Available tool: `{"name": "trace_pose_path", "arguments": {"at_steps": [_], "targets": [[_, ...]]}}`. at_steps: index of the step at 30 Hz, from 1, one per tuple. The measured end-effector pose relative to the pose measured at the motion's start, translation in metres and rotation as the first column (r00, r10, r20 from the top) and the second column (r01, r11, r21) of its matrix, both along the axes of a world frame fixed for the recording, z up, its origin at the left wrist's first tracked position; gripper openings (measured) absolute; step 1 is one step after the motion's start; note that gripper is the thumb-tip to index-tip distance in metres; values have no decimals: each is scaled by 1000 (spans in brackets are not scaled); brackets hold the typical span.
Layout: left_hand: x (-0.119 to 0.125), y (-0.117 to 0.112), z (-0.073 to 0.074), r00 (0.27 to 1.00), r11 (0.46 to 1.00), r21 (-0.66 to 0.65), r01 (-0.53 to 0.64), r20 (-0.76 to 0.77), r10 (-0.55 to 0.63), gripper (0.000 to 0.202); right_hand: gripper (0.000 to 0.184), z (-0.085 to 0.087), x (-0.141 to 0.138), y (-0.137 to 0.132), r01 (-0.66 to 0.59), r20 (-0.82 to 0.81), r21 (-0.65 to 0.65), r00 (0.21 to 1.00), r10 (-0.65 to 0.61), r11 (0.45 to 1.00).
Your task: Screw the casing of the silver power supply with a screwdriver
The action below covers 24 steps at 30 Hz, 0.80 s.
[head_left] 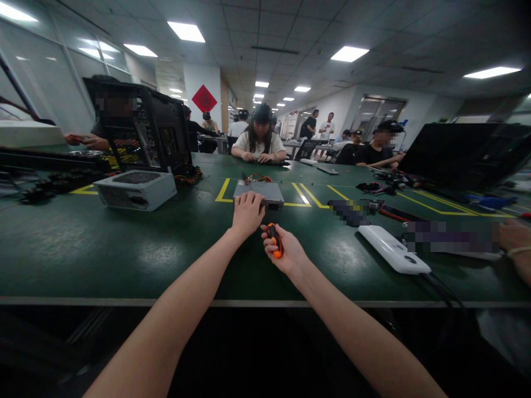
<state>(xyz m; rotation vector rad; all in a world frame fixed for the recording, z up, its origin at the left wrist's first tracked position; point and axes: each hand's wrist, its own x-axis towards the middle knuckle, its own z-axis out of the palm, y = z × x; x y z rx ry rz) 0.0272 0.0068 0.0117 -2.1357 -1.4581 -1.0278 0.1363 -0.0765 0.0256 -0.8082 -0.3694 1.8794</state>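
Observation:
A grey computer power supply [271, 190] rests on the green table in front of me, with a bundle of coloured cables at its far side. My left hand [249, 211] lies over its near left corner, fingers bent across the top and front, gripping it. In my right hand [286, 249] is a screwdriver [275, 243] with an orange and black handle, its fingers wrapped round the grip. The screwdriver points away from me at the front face of the power supply. Whether its tip touches a screw is too small to tell.
Left stand a second power supply [136, 189] and an open black computer case [145, 127]. To the right lie a white power strip [392, 249], cables and a dark monitor [460, 152]. A person [260, 138] sits opposite; another person's hand [514, 237] shows at the right edge.

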Motion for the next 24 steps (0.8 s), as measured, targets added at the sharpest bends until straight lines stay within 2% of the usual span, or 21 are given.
{"name": "trace_pose_path", "arguments": {"at_steps": [4, 10, 15, 20, 24], "targets": [[0, -1, 0, 1000, 1000, 10, 1, -9, 0, 24, 19, 0, 0, 0, 44, 2, 2, 999, -44, 999], [1, -1, 0, 1000, 1000, -11, -9, -6, 9, 25, 27, 1, 0, -1, -7, 0, -8, 1000, 7, 1000], [0, -1, 0, 1000, 1000, -4, -2, -4, 2, 25, 18, -1, 0, 0, 43, 9, -4, 999, -43, 999], [0, 1, -1, 1000, 1000, 1, -4, -1, 4, 24, 26, 0, 0, -1, -3, 10, -1, 1000, 3, 1000], [0, 1, -1, 1000, 1000, 3, -2, -2, 2, 24, 19, 1, 0, -1, 35, 10, -3, 999, -35, 999]]}}
